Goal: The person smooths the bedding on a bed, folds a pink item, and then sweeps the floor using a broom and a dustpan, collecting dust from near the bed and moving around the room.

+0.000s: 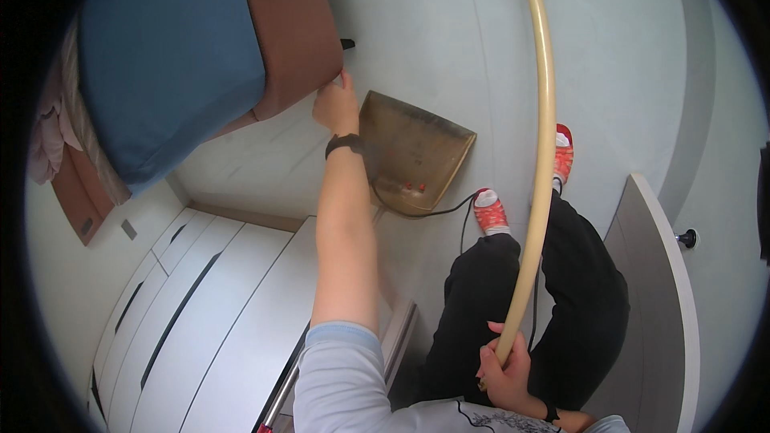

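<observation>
My right hand is closed around the lower end of a long cream-coloured pole. The pole runs up past my legs and leaves the picture at the top. My left arm is stretched forward, and my left hand touches the corner of a brown upholstered bed frame. Its fingers are curled and partly hidden, so its grip is unclear. Just right of that wrist, a brownish flat pan, like a dustpan, lies on the pale floor, with two small red spots near its lower edge.
A blue-covered mattress fills the upper left. White drawers stand at lower left. A dark cable trails from the pan towards my red shoes. At right is a door beside a floor doorstop.
</observation>
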The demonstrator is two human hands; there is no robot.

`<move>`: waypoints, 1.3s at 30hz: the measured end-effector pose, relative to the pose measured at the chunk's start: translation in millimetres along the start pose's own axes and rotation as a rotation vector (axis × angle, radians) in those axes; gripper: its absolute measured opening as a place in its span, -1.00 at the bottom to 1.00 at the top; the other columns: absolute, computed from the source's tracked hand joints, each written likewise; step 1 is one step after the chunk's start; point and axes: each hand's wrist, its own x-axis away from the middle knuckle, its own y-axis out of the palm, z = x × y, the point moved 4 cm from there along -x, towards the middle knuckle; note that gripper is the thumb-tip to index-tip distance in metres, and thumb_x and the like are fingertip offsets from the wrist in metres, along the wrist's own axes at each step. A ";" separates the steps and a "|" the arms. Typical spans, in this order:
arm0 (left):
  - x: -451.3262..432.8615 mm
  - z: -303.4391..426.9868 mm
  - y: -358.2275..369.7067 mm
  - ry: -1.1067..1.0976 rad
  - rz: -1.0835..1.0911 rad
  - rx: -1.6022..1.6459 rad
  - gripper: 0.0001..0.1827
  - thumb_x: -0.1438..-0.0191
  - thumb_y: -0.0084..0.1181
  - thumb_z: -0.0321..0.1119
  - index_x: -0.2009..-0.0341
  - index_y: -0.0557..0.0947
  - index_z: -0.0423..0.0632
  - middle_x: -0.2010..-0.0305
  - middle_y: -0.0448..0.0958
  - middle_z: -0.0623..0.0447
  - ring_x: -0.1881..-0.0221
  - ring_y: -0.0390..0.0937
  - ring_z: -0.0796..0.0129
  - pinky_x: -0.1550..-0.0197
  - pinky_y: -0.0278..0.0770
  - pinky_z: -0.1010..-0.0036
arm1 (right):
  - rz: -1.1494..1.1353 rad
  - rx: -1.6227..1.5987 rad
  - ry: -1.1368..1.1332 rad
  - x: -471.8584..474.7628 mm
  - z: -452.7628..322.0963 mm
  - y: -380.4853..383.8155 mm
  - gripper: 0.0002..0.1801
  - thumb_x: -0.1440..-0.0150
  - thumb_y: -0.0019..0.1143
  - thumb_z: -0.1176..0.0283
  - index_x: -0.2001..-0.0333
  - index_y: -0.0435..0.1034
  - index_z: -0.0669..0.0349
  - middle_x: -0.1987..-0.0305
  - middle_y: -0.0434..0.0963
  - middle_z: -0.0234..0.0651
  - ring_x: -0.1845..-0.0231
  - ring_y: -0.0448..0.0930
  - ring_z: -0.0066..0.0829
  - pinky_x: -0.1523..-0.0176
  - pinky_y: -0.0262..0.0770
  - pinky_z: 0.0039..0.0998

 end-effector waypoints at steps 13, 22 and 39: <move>-8.8 -1.5 -3.6 -0.072 -0.141 -0.077 -0.52 0.14 -0.16 0.12 0.52 0.57 -0.04 0.50 0.49 -0.06 0.47 0.46 0.09 0.47 0.38 0.29 | -0.038 0.040 -0.017 1.1 -3.6 5.7 -0.66 0.04 -0.15 0.64 0.12 0.12 0.30 0.61 0.25 -0.45 0.73 0.26 -0.76 0.66 0.19 -0.72; -7.6 1.3 -6.9 -0.032 -0.151 0.018 -0.50 0.11 -0.21 0.08 0.57 0.57 -0.10 0.51 0.50 -0.10 0.42 0.45 0.06 0.39 0.37 0.23 | -0.023 0.060 -0.015 4.5 -8.6 6.1 -0.66 0.04 -0.14 0.62 0.12 0.12 0.30 0.59 0.26 -0.45 0.72 0.27 -0.75 0.65 0.21 -0.71; 198.4 -46.0 -147.4 0.113 -0.766 0.563 -0.75 0.12 -0.16 -0.22 0.44 0.55 -0.04 0.41 0.47 -0.11 0.34 0.42 -0.01 0.29 0.37 0.27 | 0.388 0.553 -0.531 70.0 -57.5 9.4 -0.54 0.03 -0.14 0.49 0.01 0.05 0.28 0.36 0.40 0.02 0.32 0.46 -0.09 0.27 0.35 -0.32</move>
